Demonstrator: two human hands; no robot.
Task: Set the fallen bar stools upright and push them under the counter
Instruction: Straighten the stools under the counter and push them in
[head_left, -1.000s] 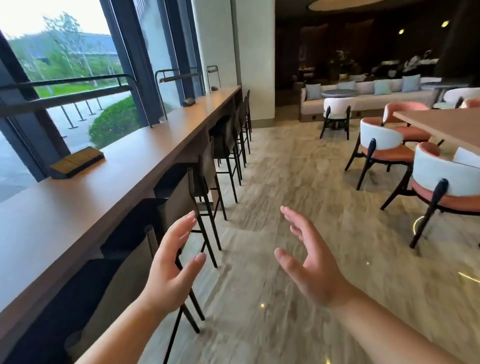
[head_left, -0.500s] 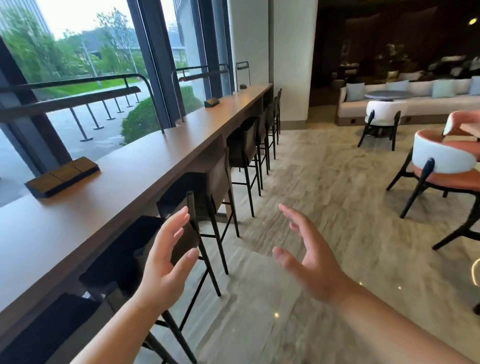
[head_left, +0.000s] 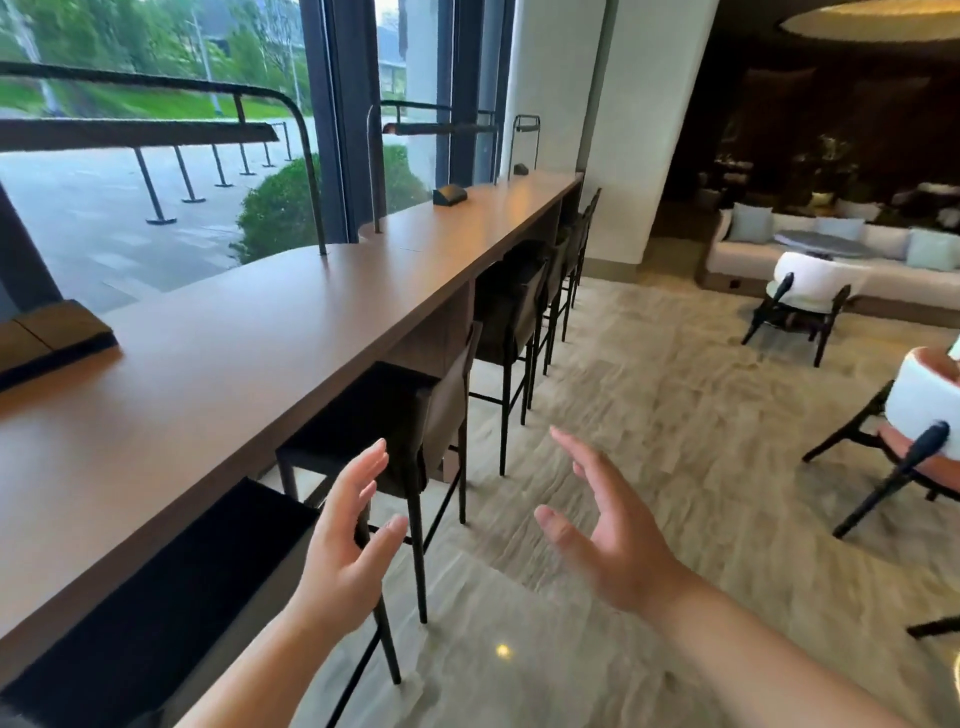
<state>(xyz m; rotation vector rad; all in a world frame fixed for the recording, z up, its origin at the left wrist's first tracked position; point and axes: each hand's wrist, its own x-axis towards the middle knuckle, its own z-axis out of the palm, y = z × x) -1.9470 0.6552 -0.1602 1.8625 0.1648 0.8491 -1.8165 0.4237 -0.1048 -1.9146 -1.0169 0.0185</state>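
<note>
Both hands, left hand (head_left: 345, 540) and right hand (head_left: 608, 540), are hovering released, grasping nothing; nearest stool (head_left: 410, 415) is standing upright at the table (head_left: 234, 374); likely rigid, moderately heavy; its backrest is offering the best hold.

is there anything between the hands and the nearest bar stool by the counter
Nothing visible. The left hand and right hand are open and empty in front of the nearest bar stool, which stands upright, its seat partly under the counter. Only bare floor lies around it, and no fallen stool shows.
</note>
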